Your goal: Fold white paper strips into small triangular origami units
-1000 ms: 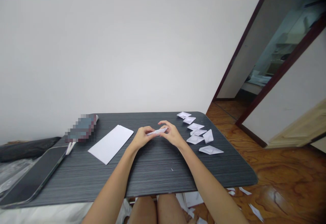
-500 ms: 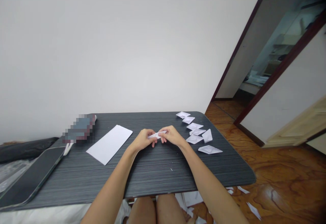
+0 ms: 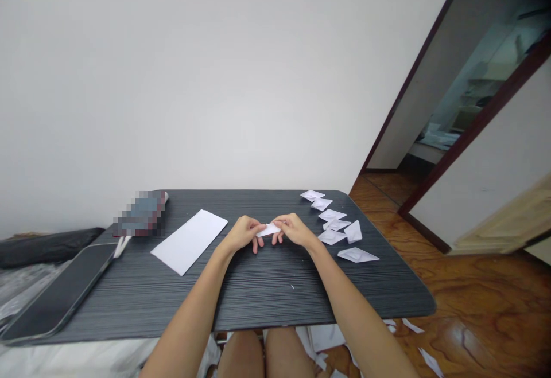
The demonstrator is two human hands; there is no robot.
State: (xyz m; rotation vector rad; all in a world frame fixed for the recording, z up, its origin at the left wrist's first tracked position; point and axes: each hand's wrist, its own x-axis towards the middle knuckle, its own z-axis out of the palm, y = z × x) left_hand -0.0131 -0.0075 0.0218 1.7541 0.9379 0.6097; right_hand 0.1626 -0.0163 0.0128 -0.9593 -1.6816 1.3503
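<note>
My left hand point(image 3: 243, 233) and my right hand point(image 3: 291, 229) meet over the middle of a dark striped table point(image 3: 258, 292). Both pinch a small folded white paper piece point(image 3: 268, 229) between thumb and fingers, just above the tabletop. A flat white paper sheet point(image 3: 189, 241) lies to the left of my left hand. Several small folded white paper shapes point(image 3: 336, 224) lie in a loose row to the right of my right hand.
A dark phone point(image 3: 60, 297) lies at the table's left front edge, with a blurred object point(image 3: 140, 213) behind it. Paper scraps point(image 3: 413, 326) litter the wooden floor at the right. An open doorway point(image 3: 465, 108) stands at the far right. My knees show under the table's front edge.
Both hands have lowered the folded paper piece closer to the tabletop and closed more tightly round it. The rest has not moved.
</note>
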